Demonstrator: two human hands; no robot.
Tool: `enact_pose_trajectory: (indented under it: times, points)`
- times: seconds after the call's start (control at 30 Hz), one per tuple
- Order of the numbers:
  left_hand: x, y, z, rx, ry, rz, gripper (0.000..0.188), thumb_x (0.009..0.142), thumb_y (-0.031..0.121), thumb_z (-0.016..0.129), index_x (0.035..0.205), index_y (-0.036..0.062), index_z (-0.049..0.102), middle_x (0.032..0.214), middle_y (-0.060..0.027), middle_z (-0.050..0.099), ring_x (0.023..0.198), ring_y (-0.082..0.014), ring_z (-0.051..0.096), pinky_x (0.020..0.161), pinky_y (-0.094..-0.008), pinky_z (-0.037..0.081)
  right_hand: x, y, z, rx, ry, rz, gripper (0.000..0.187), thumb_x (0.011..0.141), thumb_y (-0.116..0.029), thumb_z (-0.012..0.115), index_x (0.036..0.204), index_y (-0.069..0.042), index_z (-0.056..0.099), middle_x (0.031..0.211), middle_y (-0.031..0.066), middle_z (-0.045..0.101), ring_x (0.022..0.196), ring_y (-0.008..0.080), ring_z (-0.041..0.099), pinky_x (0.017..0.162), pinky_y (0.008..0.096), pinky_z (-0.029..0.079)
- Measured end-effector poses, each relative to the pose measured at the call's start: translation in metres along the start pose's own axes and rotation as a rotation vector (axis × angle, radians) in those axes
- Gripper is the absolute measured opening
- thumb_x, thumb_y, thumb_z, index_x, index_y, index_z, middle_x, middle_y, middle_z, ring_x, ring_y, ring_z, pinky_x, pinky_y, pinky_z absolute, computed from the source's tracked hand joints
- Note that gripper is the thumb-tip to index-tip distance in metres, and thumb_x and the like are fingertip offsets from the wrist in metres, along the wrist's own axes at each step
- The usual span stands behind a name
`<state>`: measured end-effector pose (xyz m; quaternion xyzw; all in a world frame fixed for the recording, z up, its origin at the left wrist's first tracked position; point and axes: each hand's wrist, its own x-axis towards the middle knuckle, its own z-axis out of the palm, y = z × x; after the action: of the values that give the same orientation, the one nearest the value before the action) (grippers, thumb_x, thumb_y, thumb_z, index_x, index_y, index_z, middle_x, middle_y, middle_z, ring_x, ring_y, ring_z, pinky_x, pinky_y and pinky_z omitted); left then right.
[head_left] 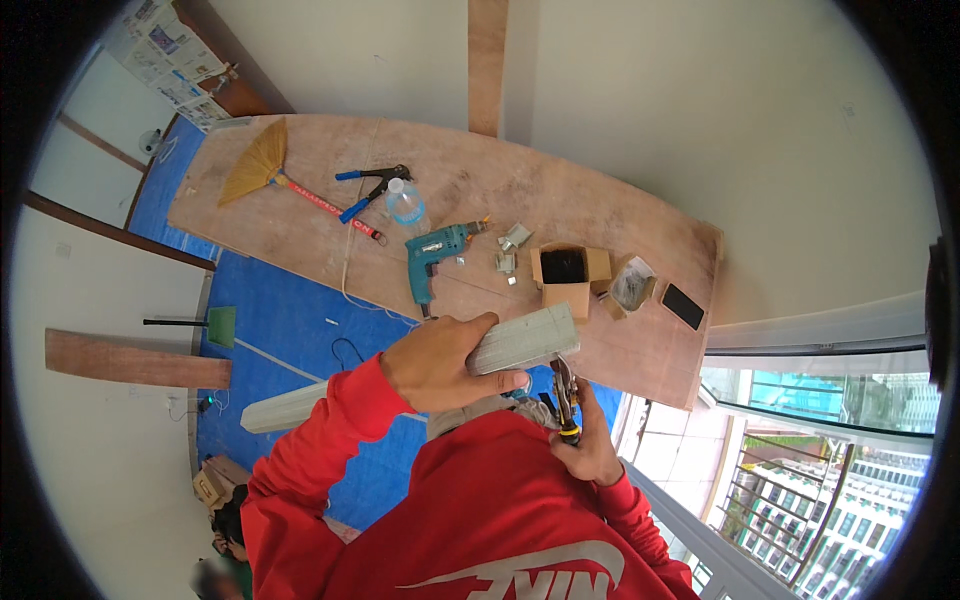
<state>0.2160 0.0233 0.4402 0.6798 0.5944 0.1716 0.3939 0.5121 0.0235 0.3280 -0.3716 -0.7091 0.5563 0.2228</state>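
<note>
My left hand (435, 365) is closed around a long pale grey-green bar (530, 338) near its end. The bar runs back to the left beneath my red-sleeved forearm and shows again on the far side of it. In my right hand (592, 445) is a pair of pliers (565, 400) with black and yellow handles. The head of the pliers points up at the bar's near right corner. Whether the jaws touch the bar or grip something small there, I cannot tell.
A wooden worktop (330, 260) stretches along the wall. On it lie a broom (258, 165), a hand riveter (375, 190), a water bottle (404, 202), a teal drill (432, 262), an open cardboard box (567, 298) and a phone (682, 306). Another person (232, 535) is at lower left.
</note>
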Motion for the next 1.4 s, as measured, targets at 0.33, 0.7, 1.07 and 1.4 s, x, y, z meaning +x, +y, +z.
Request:
enact_pose_trajectory:
  times: [0.33, 0.7, 1.07, 1.4]
  points:
    - [-0.003, -0.017, 0.003, -0.025, -0.056, -0.030, 0.078, 0.091, 0.066, 0.067, 0.115, -0.0085, 0.059, 0.079, -0.0299, 0.066, 0.076, -0.0474, 0.071, 0.066, -0.0504, 0.054, -0.008, 0.006, 0.020, 0.103, -0.008, 0.079, 0.085, 0.070, -0.009, 0.071, 0.148, 0.004, 0.039, 0.126, 0.0233, 0.058, 0.118, 0.0374, 0.059, 0.106, 0.0420, 0.044]
    - [-0.005, -0.038, -0.012, -0.013, -0.098, -0.025, 0.076, 0.092, 0.065, 0.067, 0.114, -0.0074, 0.060, 0.079, -0.0301, 0.066, 0.076, -0.0475, 0.070, 0.065, -0.0507, 0.053, -0.002, 0.002, 0.039, 0.138, 0.006, 0.141, 0.085, 0.071, -0.009, 0.071, 0.149, 0.003, 0.039, 0.127, 0.0228, 0.058, 0.119, 0.0355, 0.059, 0.107, 0.0400, 0.044]
    - [-0.001, -0.059, -0.020, -0.081, -0.102, -0.013, 0.068, 0.093, 0.060, 0.068, 0.112, -0.0052, 0.062, 0.083, -0.0290, 0.067, 0.080, -0.0462, 0.070, 0.068, -0.0489, 0.053, 0.009, -0.004, 0.050, 0.058, 0.003, 0.205, 0.086, 0.073, -0.011, 0.073, 0.151, 0.003, 0.037, 0.132, 0.0247, 0.058, 0.125, 0.0381, 0.058, 0.109, 0.0424, 0.044]
    - [0.015, -0.086, -0.018, -0.084, -0.210, -0.015, 0.068, 0.092, 0.060, 0.068, 0.102, -0.0074, 0.066, 0.090, -0.0318, 0.070, 0.089, -0.0464, 0.071, 0.078, -0.0492, 0.055, 0.005, 0.022, 0.062, 0.253, -0.143, 0.356, 0.091, 0.081, -0.014, 0.070, 0.159, 0.003, 0.026, 0.142, 0.0189, 0.053, 0.138, 0.0300, 0.047, 0.116, 0.0386, 0.034]
